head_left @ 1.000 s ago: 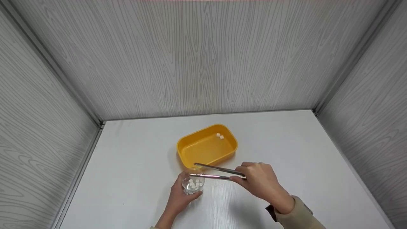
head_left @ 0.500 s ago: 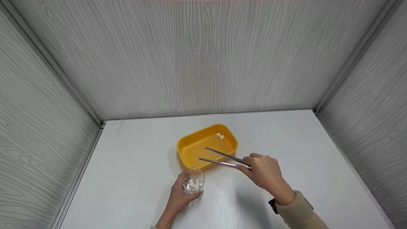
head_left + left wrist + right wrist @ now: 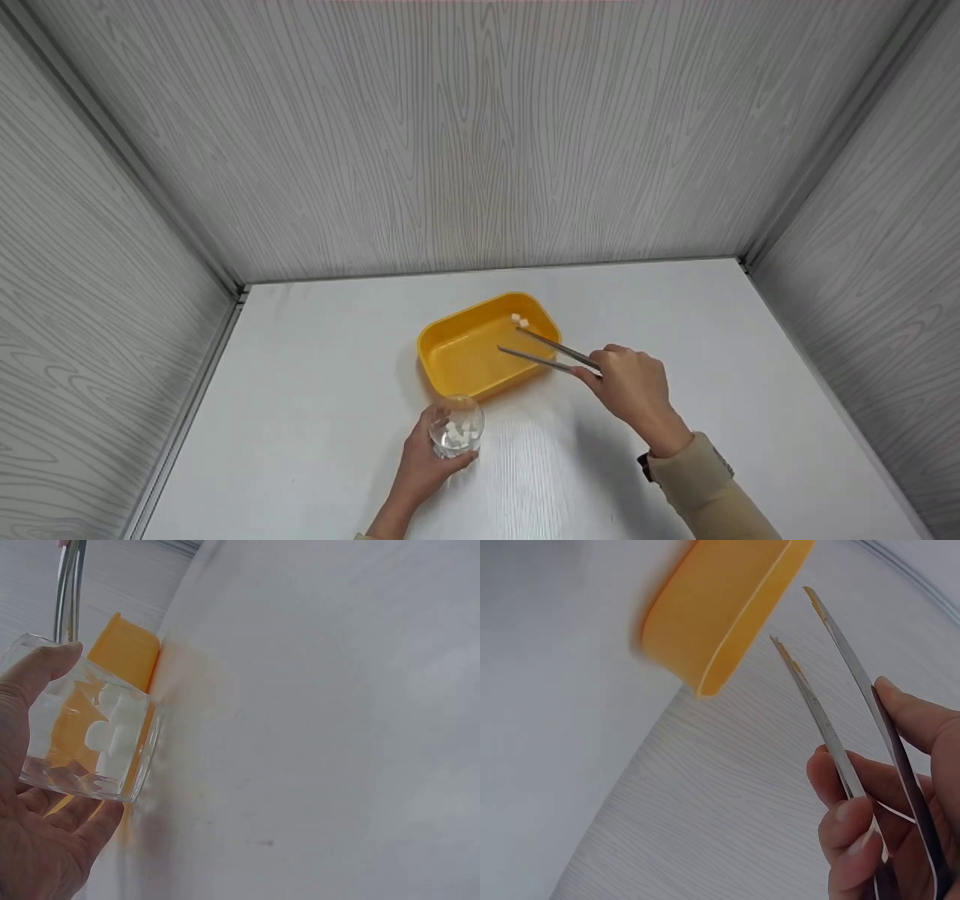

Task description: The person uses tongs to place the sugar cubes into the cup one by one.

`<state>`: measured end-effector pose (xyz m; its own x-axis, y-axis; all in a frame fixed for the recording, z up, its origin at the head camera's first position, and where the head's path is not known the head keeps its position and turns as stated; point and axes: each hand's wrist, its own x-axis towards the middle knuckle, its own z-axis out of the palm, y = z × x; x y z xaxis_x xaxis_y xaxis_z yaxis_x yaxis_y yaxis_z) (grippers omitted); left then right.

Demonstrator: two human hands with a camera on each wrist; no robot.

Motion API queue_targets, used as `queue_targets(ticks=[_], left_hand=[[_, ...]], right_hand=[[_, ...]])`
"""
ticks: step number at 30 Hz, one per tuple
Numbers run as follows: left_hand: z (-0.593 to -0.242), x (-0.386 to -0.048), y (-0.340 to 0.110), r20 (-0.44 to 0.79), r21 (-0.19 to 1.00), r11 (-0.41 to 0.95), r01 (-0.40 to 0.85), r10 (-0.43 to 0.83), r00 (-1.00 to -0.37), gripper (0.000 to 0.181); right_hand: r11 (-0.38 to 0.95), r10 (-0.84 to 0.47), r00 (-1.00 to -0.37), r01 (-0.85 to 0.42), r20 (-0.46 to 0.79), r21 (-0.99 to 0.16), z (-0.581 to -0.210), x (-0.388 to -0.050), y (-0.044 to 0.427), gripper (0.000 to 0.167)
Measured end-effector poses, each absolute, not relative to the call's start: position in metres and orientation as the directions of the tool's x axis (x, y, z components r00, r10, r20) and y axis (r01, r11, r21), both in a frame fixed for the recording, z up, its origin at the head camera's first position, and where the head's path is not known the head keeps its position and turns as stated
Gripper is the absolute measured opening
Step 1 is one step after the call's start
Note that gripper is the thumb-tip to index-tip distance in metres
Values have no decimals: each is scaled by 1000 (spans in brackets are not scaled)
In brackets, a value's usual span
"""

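My left hand grips a clear glass from its left side, with several white cubes lying in its bottom. In my right hand is a pair of metal tongs, held between thumb and fingers. The tongs' two arms are spread, with nothing between their tips. In the head view the tips hang over the yellow tray, just below two white cubes at its far right corner. I cannot tell whether the tips touch the tray.
The tray stands on a white table, right behind the glass. Grey wood-grain panels enclose the table at the back and both sides.
My right hand has moved away from above the glass, up and to the right, taking the spread tongs over the tray toward the two cubes. The left hand and the glass have stayed still.
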<state>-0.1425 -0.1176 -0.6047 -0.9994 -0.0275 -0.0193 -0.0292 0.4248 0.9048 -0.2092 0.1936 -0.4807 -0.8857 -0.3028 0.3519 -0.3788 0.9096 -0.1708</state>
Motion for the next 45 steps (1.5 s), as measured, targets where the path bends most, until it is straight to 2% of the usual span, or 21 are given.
queue_targets(ticks=[12,23,31,45], left_hand=[[-606,-141,-118,0,925,379,-3,-9,-1000,98],[-608,-142,-118,-4,914,406,-10,-17,-1000,100],[-608,-142,-118,9,921,390,4,-13,-1000,98],[-608,-142,-117,8,916,402,-1,-21,-1000,100]], right_hand=[[944,-278,-888,-323,365,-68,-489,-229,189,36],[953,-262,-901,-299,345,-56,-492,-239,184,39],[953,-253,-924,-289,288,-92,-493,-246,181,39],[954,-251,-912,-290,323,-79,-498,-253,172,36]])
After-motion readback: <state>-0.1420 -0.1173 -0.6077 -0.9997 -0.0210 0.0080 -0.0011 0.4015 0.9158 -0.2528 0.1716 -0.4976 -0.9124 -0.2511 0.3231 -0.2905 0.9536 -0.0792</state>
